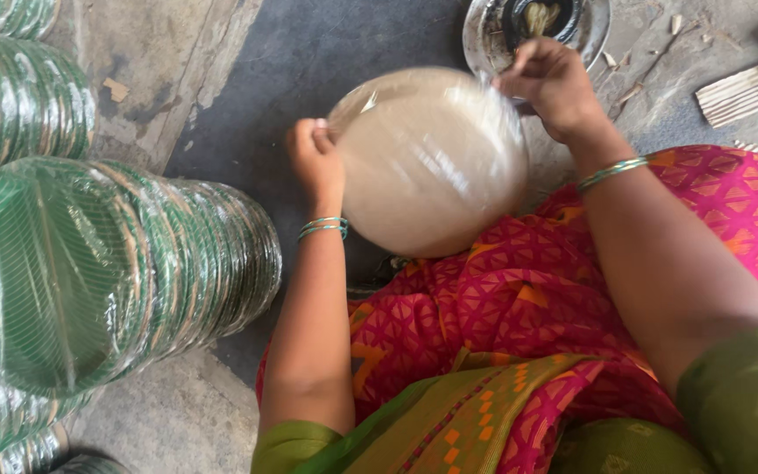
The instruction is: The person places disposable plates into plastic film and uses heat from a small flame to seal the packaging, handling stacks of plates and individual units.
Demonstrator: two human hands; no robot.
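Note:
A round stack of pale paper plates [432,162] wrapped in clear plastic film stands on edge above my lap, its plain back facing me. My left hand [313,154] pinches the film at the stack's left rim. My right hand [550,83] grips the film at the upper right rim. Both wrists carry green bangles. My lap is covered by pink and orange patterned cloth [519,325].
Rolls of green leaf-pattern plates in clear wrap [89,263] lie stacked at the left on the concrete floor. A steel dish [594,31] holding a dark bowl sits at the top, just behind my right hand. Pale wooden strips [747,88] lie at the upper right.

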